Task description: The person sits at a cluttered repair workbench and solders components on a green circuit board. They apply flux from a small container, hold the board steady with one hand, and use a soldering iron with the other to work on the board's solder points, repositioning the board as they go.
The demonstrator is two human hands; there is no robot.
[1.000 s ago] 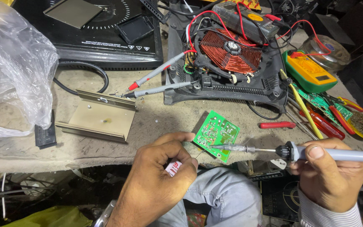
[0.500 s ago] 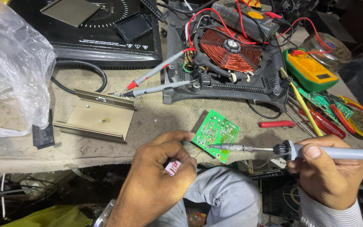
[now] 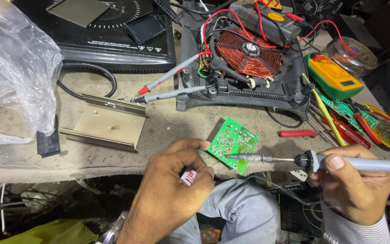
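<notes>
Unmoved hands (image 3: 267, 180) keep iron (image 3: 294, 159) on green board (image 3: 232, 143).

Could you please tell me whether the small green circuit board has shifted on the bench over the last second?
No. The green circuit board keeps its place below the open cooker base, right of the metal heat sink; the soldering iron tip remains on its lower edge.

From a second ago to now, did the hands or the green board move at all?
Hardly. The soldering iron in the right hand kept its tip on the near corner of the green circuit board, perhaps easing a touch leftward. The left hand still pinches a small white and red thing beside the board. Nothing was picked up or let go, and the bench clutter stayed put.
</notes>
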